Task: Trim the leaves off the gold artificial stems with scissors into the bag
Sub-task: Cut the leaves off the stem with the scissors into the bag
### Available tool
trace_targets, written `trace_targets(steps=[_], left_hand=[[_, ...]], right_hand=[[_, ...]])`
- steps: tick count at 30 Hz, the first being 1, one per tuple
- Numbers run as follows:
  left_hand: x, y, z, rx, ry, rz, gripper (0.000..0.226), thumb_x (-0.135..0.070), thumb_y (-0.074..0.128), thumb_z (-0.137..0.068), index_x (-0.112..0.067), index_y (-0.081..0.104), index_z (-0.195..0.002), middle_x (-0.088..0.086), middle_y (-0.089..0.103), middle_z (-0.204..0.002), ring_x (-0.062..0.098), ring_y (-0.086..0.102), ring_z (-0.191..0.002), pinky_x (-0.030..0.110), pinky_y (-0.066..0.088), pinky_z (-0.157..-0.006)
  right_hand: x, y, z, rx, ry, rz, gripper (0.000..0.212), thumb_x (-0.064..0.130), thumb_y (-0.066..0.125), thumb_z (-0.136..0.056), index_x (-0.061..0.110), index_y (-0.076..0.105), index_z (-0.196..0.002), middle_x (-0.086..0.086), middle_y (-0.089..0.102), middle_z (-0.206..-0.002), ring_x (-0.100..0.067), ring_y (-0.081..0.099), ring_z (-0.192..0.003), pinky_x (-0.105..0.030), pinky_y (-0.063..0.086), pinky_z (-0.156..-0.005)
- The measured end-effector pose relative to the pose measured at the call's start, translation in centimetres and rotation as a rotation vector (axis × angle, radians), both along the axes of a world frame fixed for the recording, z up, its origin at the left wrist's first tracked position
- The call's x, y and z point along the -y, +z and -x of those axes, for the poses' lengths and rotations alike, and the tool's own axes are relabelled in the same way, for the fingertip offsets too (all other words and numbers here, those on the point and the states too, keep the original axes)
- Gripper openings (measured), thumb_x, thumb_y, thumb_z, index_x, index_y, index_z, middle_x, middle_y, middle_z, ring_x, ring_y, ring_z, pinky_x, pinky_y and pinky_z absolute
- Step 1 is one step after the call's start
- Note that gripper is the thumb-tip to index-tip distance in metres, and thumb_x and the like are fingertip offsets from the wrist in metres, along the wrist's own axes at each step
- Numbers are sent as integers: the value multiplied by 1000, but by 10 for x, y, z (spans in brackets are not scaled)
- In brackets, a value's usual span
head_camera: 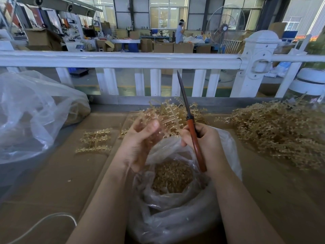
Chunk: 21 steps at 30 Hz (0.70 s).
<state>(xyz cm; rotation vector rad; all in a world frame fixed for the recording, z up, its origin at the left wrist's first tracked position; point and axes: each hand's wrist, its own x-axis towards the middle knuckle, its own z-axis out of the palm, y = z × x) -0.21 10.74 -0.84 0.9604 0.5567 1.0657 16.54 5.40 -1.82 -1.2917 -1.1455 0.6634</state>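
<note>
where hands meet, stems above bag

A white railing fence runs along the cardboard-covered tabletop's far edge; a standing fan and stacked brown cardboard boxes lie beyond.

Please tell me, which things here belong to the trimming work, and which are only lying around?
In use: scissors in right hand; gold stem in left hand; bag of trimmings below; stem pile on the right.

Lying about: big bag, flat gold pieces, white cable, fence.
</note>
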Motion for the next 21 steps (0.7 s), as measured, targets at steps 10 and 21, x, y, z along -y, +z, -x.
trace_targets(steps=[10,21], left_hand=[[0,-2,1,-181,119,-214,23,-22,82,-60,-16,62,-68,7,64,-75,22,57,-68,31,47,-66],[3,-11,-11,-251,40,-300,11,-22,77,-72,-16,79,-80,1,76,-77,3,67,-66,12,49,-59]], right_hand=[[-3,-3,-2,28,-12,-21,17,6,67,-90,17,68,-77,6,73,-68,-3,70,-68,-7,49,-67],[-3,-5,-2,176,-40,8,16,11,75,-85,24,69,-77,2,74,-75,-15,72,-74,-41,60,-77]])
